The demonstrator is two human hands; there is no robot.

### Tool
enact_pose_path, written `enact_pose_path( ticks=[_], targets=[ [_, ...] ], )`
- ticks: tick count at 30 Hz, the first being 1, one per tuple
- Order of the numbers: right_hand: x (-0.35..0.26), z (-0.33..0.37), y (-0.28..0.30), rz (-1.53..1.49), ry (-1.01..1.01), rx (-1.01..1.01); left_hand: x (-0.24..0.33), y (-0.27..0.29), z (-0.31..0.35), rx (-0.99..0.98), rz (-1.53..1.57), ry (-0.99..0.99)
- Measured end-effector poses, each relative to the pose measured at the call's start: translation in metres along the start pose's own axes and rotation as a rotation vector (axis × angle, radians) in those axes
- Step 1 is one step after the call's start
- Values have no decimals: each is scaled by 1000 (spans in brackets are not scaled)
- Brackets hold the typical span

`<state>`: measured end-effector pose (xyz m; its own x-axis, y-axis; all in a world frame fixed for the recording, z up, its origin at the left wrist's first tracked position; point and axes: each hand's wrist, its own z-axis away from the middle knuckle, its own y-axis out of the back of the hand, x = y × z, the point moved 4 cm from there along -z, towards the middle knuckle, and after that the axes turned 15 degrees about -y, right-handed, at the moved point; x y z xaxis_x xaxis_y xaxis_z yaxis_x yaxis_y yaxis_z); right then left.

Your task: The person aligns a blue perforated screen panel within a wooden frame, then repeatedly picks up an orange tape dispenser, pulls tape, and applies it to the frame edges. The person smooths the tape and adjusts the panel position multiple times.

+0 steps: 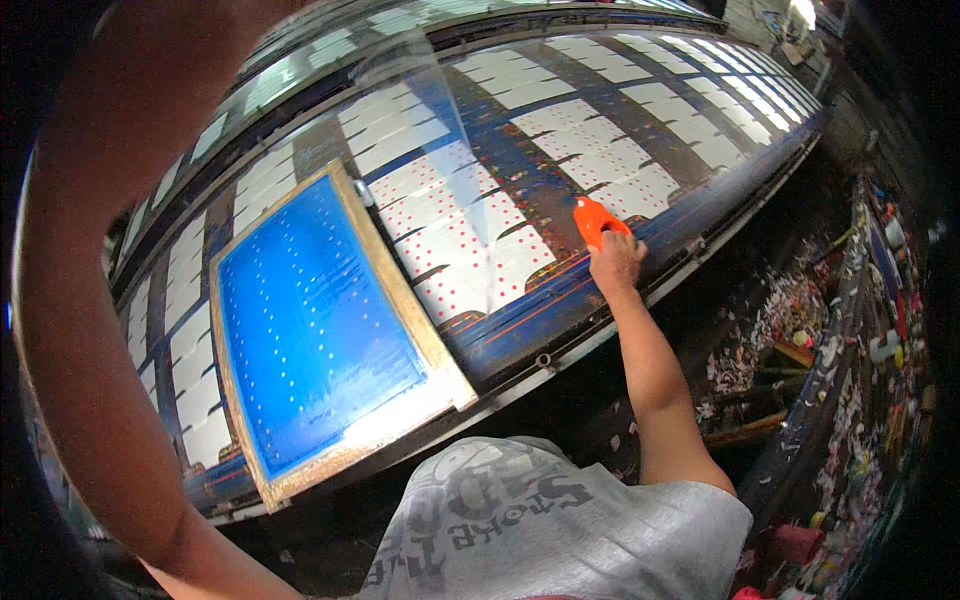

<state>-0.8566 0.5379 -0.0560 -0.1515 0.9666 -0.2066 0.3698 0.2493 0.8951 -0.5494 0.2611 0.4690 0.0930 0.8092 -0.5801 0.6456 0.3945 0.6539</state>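
Observation:
My right hand (617, 262) is closed around an orange plastic hand tool with a loop handle (598, 220) and a small white tip. The tool is over the near edge of a long dark table (530, 325). White pieces with red dots (455, 225) lie to its left, and more dotted pieces (590, 150) lie beyond it. A screen-printing frame (310, 320) with blue mesh, rows of pale dots and a wooden border rests on the table at the left. My left arm rises along the left edge; my left hand (215, 40) is dark at the top, its fingers hidden.
Rows of plain white pieces (660, 105) run along the table to the far end. A blurred translucent streak (450, 130) crosses the dotted pieces. A metal rail (545, 360) edges the table. Scraps and debris (790, 320) litter the floor at the right.

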Motion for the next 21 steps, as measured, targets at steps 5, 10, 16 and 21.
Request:
enact_pose_path(
  ticks=[5,10,16,21],
  targets=[
    [-50,3,59,-482,181,149,-52,2,32,-135,-87,39],
    [-149,23,136,-1449,523,-481,-81,9,70,-218,-94,80],
    [-242,81,188,-1386,813,-614,-99,27,127,-267,-85,155],
    [-278,141,187,-1596,885,-1265,-109,54,188,-293,-79,231]
  ],
)
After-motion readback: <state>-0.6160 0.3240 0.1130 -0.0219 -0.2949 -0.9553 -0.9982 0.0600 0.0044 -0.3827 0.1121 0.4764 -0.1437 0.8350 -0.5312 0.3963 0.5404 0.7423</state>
